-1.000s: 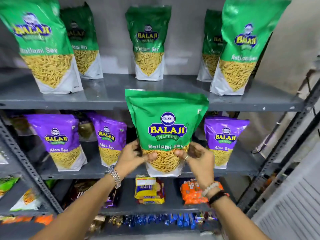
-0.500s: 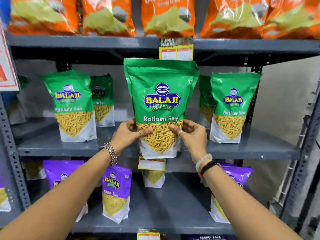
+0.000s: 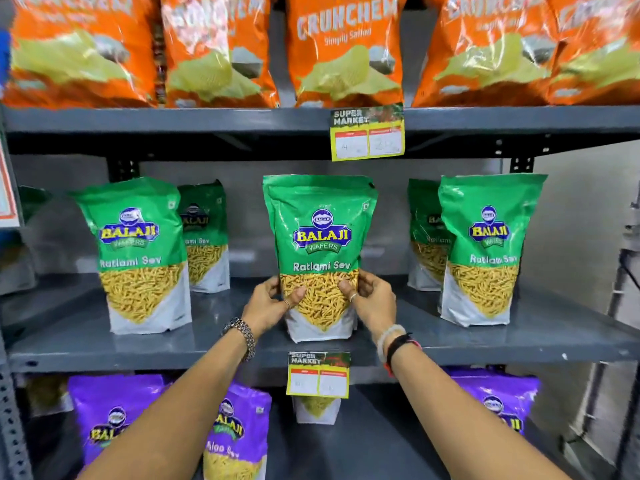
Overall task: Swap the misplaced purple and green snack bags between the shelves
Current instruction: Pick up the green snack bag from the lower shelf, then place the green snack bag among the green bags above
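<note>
A green Ratlami Sev bag (image 3: 320, 233) stands upright near the front middle of the grey middle shelf (image 3: 519, 344). My left hand (image 3: 268, 304) grips its lower left side and my right hand (image 3: 372, 301) its lower right side. Other green bags stand on the same shelf: one at the left (image 3: 135, 251), one behind it (image 3: 204, 237), and two at the right (image 3: 488, 247). On the shelf below, purple Aloo Sev bags stand at the left (image 3: 114, 414), centre-left (image 3: 239, 434) and right (image 3: 498, 403), partly hidden by my arms.
Orange Crunchem bags (image 3: 346, 50) fill the top shelf. Yellow price tags hang from the upper shelf edge (image 3: 367, 133) and the middle shelf edge (image 3: 318, 374). A small bag bottom (image 3: 317, 408) shows behind the lower tag. Metal uprights frame both sides.
My hands lifted the green bag from in front of the purple shelf up to the green shelf and back onto it. The view tilted upward, showing the orange bags.
</note>
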### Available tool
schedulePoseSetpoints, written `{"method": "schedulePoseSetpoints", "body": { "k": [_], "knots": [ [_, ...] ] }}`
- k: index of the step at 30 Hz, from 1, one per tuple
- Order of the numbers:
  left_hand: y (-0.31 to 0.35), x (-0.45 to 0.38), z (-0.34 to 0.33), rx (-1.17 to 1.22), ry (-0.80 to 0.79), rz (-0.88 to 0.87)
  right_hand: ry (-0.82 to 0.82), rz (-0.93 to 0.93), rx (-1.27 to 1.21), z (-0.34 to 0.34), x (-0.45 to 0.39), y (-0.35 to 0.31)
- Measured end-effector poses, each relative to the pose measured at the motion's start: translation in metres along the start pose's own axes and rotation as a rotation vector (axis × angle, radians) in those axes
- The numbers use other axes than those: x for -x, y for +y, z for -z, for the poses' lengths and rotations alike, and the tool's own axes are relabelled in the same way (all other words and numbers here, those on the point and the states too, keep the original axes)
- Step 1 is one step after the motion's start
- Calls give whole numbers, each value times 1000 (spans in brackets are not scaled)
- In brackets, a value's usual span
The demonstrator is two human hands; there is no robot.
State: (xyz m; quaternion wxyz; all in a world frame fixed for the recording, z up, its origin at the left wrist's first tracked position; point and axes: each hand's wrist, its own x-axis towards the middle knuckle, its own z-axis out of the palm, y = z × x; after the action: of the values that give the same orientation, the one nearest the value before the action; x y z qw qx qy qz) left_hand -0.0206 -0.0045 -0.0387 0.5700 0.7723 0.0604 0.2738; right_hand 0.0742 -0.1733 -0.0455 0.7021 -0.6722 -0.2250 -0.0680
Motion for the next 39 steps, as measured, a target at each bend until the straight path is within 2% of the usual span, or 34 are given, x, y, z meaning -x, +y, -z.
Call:
{"method": "schedulePoseSetpoints", "body": {
  "k": [5,9,18,21,25,27,29,32,35,39],
  "knots": [
    [-3,-15,-7,17,-18,-22,-36,30,46,-4,-10,7],
    [-12,-22,-4,-42,-37,-56,1,26,124,-3,-13,10],
    [-19,-23,-4,-75,-28,-39,29,18,118,-5,-12,13],
    [-22,-12,-1,2,66,-41,10,8,31,-1,-3,5],
    [-39,36,21,12,318,-211,58,86,-18,13,35,4],
    [-53,73,29,-23,341,-241,-15,53,-105,21,65,9],
    [-73,107,33,-93,332,-238,-159,-18,-151,24,93,24],
    [-112,137,34,-184,306,-164,-317,-171,-89,15,124,61],
    [-169,145,40,-199,267,20,-428,-360,12,-6,142,108],
    [-235,146,57,-267,267,225,-459,-528,151,-44,155,173]
  ]
}}
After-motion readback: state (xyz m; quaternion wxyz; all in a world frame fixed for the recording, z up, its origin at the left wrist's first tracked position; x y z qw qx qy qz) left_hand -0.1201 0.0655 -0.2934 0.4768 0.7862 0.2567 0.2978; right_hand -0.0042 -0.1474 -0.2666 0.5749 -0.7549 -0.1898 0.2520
